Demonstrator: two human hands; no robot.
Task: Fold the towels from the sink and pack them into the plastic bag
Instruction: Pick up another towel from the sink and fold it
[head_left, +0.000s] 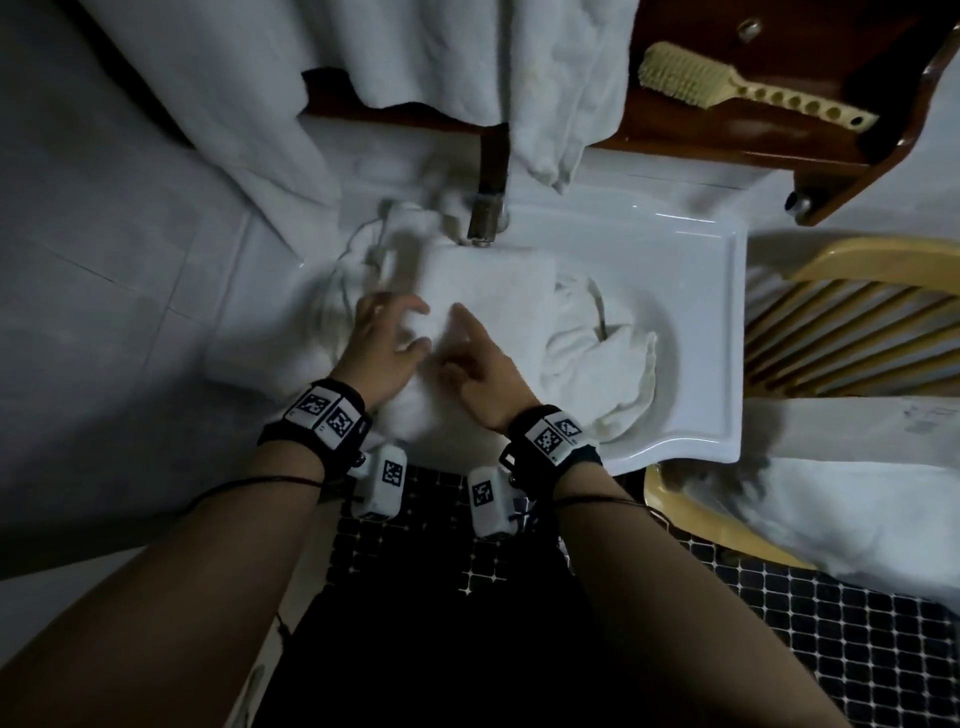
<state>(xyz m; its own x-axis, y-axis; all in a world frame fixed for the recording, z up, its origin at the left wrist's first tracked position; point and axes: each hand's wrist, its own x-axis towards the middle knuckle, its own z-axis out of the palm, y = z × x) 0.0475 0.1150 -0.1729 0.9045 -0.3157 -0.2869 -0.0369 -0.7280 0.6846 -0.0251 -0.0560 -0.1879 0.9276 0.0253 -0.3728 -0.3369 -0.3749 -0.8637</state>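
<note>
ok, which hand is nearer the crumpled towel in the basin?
Right. The right hand sits just left of the crumpled towel; the left hand lies farther left, beyond it.

A folded towel (498, 291) is laid across the sink (691, 332), before the faucet (485, 218). A crumpled towel (597, 358) is heaped in the basin right of it. A chair (852, 322) is set right of the sink, a brush (727, 85) on the shelf (779, 140) behind.

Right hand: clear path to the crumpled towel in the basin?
Probably yes. The right hand rests on the folded towel; the crumpled towel lies uncovered right beside it in the sink, nothing between.
</note>
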